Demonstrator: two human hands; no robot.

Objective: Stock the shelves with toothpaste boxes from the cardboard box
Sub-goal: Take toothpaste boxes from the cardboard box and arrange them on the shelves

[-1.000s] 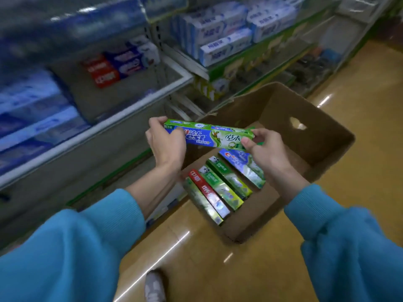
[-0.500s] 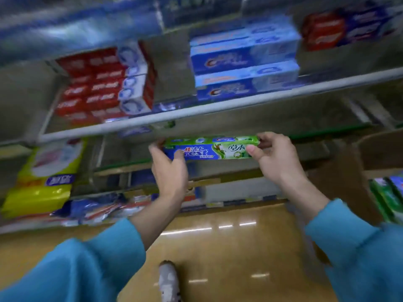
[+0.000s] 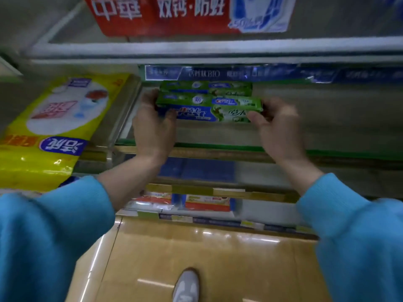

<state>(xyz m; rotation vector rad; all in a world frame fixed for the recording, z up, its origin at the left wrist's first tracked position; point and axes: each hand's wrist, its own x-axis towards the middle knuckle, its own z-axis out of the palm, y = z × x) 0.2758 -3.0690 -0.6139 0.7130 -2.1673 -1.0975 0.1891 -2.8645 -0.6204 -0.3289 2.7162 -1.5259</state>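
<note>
I hold a green and blue toothpaste box [image 3: 209,109] level between both hands, over the middle shelf [image 3: 218,136]. My left hand [image 3: 152,125] grips its left end and my right hand [image 3: 277,125] grips its right end. Just behind it, a second green toothpaste box [image 3: 206,87] lies on the same shelf. Whether the held box touches the shelf I cannot tell. The cardboard box is out of view.
A yellow packet [image 3: 50,131] leans on the shelf to the left. A red and white toothpaste box [image 3: 185,14] sits on the upper shelf. Lower shelves hold more packs [image 3: 207,202]. My grey shoe [image 3: 185,286] stands on the tan floor.
Both hands carried the green box from over the cardboard box up and into the middle shelf, in front of another green box. The view swung left and closer to the shelves.
</note>
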